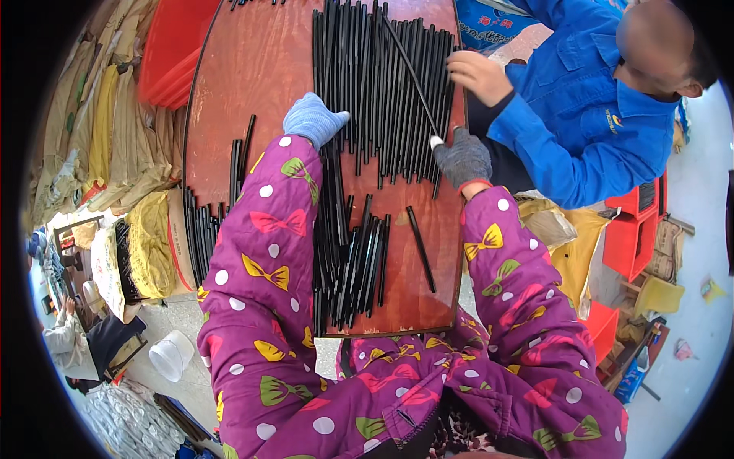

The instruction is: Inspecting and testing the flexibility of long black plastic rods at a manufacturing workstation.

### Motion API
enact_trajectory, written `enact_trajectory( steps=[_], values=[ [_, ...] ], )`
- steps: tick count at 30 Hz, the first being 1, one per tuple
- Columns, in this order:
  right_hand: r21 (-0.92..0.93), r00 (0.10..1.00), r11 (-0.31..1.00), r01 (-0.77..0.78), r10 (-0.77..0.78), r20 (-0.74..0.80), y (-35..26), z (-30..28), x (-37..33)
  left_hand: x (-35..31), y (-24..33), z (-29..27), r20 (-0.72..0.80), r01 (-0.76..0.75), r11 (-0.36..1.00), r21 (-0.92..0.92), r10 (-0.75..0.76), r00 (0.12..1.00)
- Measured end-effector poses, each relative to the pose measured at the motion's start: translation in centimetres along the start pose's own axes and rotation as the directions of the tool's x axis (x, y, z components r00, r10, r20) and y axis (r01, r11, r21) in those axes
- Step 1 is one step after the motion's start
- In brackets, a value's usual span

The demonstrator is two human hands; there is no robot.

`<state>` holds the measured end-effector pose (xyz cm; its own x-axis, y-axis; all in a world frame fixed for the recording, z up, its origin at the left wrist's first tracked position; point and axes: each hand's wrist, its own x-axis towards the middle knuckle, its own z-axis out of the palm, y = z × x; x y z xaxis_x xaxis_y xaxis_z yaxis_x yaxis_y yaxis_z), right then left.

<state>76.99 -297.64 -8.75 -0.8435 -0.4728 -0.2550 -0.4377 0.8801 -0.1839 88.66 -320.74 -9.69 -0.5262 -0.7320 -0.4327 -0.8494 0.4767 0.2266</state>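
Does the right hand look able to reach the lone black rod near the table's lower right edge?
Probably yes: the lone rod lies apart from the pile beside it, nothing rests across it, and the right hand is close by.

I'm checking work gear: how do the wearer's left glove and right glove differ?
The left glove is pale blue; the right glove is dark grey. The right glove shows a red cuff edge; the left glove shows none. Both are worn, close to black rods.
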Motion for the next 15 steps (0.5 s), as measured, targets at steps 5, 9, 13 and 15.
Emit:
enact_trajectory(
  steps=[5,9,13,15],
  values=[
    [0.081,0.996,0.994,-0.080,0.082,-0.019,-1.8,0.8,1.9,-1.0,1.9,0.6,0.012,0.032,0.999,-0.020,-0.032,0.999],
    [0.062,0.996,0.994,-0.086,0.084,0.036,-4.6,0.8,1.9,-1.0,2.6,1.3,0.101,-0.037,0.998,-0.058,0.043,0.994],
    [0.122,0.995,0.989,-0.081,0.075,0.059,-5.6,1.7,2.8,-1.3,3.6,3.0,0.046,-0.158,0.976,-0.152,0.167,0.985],
    [0.136,0.994,0.989,-0.049,0.034,0.108,-6.3,1.8,2.8,-0.8,3.5,2.9,0.045,-0.149,0.972,-0.182,0.160,0.986]
  ],
)
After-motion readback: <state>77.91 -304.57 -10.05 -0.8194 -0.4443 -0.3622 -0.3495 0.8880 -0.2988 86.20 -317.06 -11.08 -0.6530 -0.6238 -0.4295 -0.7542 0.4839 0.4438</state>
